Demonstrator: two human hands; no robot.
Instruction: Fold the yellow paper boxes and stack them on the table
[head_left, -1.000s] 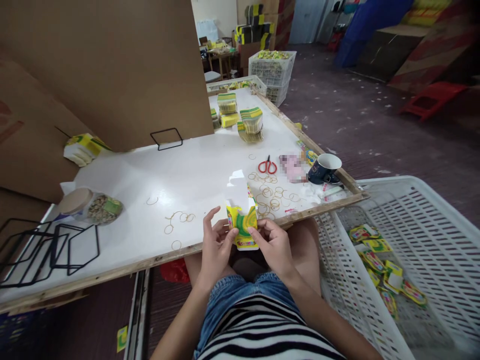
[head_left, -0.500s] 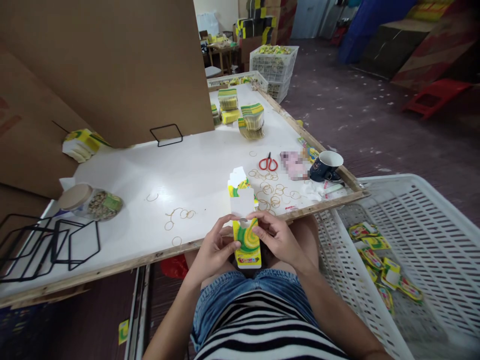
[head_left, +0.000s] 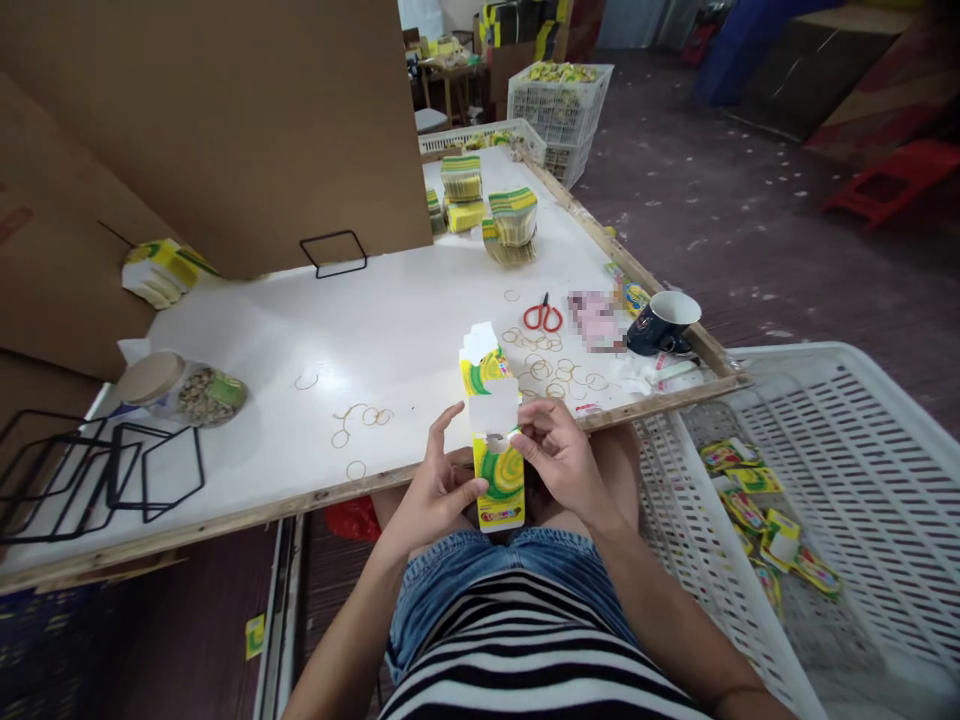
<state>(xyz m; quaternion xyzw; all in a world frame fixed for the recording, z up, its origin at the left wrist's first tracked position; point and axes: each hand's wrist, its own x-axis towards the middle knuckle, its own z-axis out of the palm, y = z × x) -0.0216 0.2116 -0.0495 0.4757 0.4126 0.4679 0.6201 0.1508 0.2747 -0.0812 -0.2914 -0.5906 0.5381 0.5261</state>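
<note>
The left hand (head_left: 441, 492) grasps the yellow-green carton (head_left: 500, 478) along its left side, thumb on the front and index finger raised. The right hand (head_left: 561, 458) pinches the carton's upper right side between thumb and fingers. The carton is upright above the lap at the near edge of the table (head_left: 255, 345), its white flap (head_left: 493, 411) raised. More cartons (head_left: 480, 368) lie just beyond it. Rubber bands (head_left: 561, 375) are scattered toward the near right corner, with red-handled scissors (head_left: 543, 317) behind them. A dark mug (head_left: 660, 325) sits by the right edge. A white basket (head_left: 892, 440) holding small yellow packets (head_left: 780, 540) stands beside the near right corner.
</note>
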